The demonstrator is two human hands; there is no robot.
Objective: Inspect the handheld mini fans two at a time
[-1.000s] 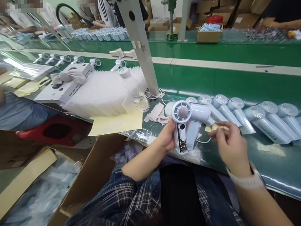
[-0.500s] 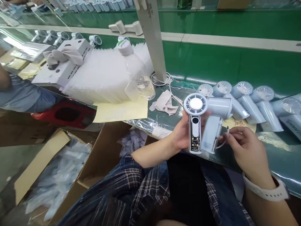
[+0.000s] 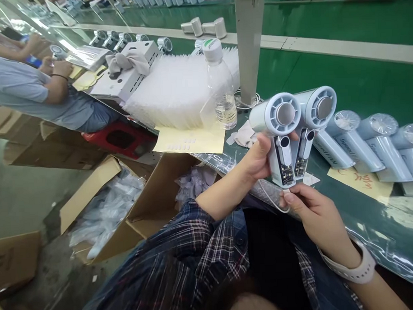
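My left hand point(image 3: 257, 160) grips two pale blue handheld fans point(image 3: 286, 125) side by side, their round heads up and their open handles facing me with circuit boards showing. My right hand point(image 3: 308, 210) sits just under the fans' bottom ends, fingers pinched on a thin white cable point(image 3: 272, 202) that loops below them. A white watch band point(image 3: 349, 270) wraps my right wrist. More fans of the same kind point(image 3: 372, 142) lie in a row on the green bench at the right.
A clear water bottle point(image 3: 221, 89) stands by a white post point(image 3: 250, 45) and a stack of white foam sheets point(image 3: 177, 90). A yellow sheet point(image 3: 189, 140) lies at the bench edge. Open cardboard boxes point(image 3: 126, 198) of plastic bags sit at lower left. Another person point(image 3: 38, 93) sits at far left.
The two fans rose and turned upright with both heads facing me. My right hand moved from beside the fans to beneath their handles with the cable. The view shifted right.
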